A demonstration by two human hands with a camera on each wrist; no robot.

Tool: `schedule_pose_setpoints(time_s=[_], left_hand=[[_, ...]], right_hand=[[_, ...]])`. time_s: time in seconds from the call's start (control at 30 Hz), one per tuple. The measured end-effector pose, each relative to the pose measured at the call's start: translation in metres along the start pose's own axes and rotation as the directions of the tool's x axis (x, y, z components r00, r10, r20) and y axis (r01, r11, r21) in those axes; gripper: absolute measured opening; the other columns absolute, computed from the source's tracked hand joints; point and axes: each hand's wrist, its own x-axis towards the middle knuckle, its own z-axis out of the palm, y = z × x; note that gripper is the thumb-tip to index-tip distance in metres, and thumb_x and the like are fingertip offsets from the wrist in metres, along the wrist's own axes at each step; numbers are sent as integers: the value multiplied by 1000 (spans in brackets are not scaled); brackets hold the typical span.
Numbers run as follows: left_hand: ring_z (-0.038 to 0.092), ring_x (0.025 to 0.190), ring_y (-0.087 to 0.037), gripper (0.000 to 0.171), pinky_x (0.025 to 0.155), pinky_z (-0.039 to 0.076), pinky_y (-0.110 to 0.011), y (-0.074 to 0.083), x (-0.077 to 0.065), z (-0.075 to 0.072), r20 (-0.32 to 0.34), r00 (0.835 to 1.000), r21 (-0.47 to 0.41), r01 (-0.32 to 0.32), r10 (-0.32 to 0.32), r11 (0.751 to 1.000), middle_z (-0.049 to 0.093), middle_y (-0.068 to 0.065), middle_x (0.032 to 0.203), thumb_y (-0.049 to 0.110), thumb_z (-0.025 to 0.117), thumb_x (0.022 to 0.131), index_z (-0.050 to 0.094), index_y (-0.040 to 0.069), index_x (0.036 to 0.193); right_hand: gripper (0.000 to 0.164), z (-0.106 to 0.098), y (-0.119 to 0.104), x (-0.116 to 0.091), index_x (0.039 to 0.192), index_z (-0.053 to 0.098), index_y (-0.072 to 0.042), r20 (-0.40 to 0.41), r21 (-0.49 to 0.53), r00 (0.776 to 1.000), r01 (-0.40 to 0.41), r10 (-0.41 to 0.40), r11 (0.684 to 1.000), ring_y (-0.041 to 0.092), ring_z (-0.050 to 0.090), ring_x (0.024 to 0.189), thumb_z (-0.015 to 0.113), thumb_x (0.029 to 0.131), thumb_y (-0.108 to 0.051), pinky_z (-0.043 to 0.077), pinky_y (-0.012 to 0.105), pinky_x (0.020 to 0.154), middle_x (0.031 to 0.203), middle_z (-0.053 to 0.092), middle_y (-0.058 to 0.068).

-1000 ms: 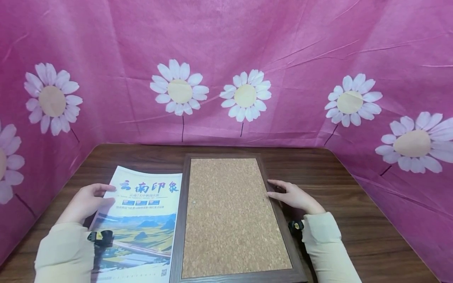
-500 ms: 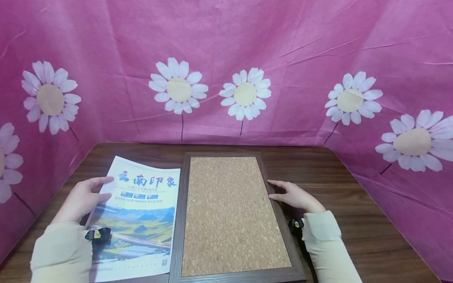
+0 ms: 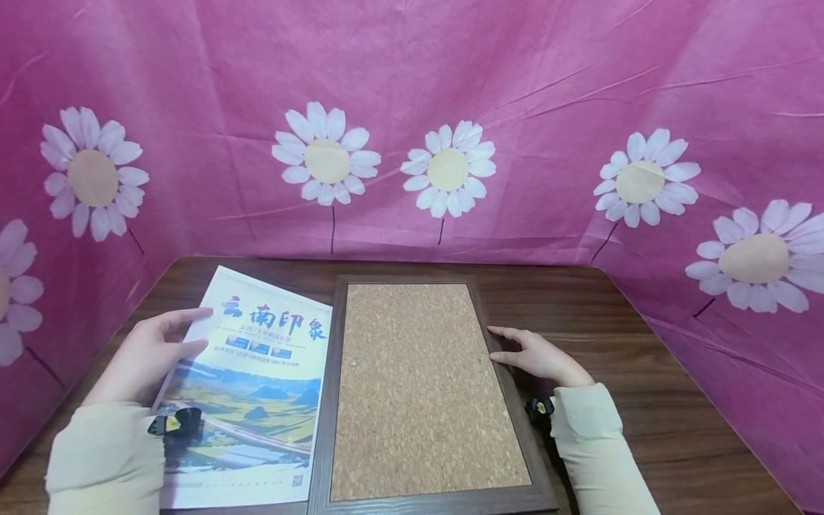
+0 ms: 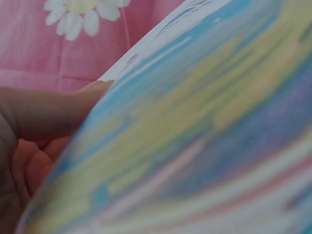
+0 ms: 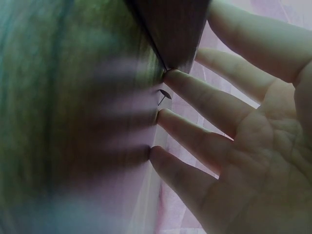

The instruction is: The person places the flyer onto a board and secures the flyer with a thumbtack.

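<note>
My left hand [image 3: 138, 357] pinches the left edge of a paper poster [image 3: 251, 411], thumb on its printed face and the other fingers partly hidden. Large Chinese characters and a landscape picture cover the sheet; in the left wrist view its surface [image 4: 195, 126] tilts up close to the camera. To its right lies a cork board [image 3: 428, 400] in a dark brown frame. My right hand [image 3: 537, 357] rests at that frame's right side with fingers extended. The right wrist view has its fingertips [image 5: 170, 75] by the frame [image 5: 180, 29] and on the tabletop.
A small flat-headed pin, seemingly a thumbtack [image 5: 165, 95], stands out near the right fingertips in the right wrist view. The wood-grain table [image 3: 650, 422] extends right of the board. A pink cloth [image 3: 515, 71] with daisies surrounds the back and sides.
My left hand has moved away from me with the poster, whose top edge, especially the left corner, now sits farther up and slants more. The right hand and cork board have stayed put.
</note>
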Motion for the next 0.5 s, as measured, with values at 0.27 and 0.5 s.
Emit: schedule_pose_setpoints(time_s=[0.27, 0.5], left_hand=[[51, 84, 18, 60, 68, 47, -11, 19, -5, -2, -34, 993, 8, -110, 110, 994, 54, -33, 136, 21, 71, 92, 49, 0, 144], [60, 82, 8, 61, 66, 53, -17, 37, -10, 0, -40, 994, -80, -108, 105, 991, 55, -32, 135, 22, 69, 94, 46, 3, 147]], right_hand=[[62, 0, -1, 1, 147, 44, -1, 8, 2, 1000, -8, 8, 1000, 49, 41, 135, 63, 97, -33, 38, 63, 107, 145, 46, 32], [62, -1, -3, 0, 147, 44, -1, 8, -1, 1000, -11, 11, 1000, 49, 41, 136, 63, 97, -33, 39, 62, 107, 145, 45, 32]])
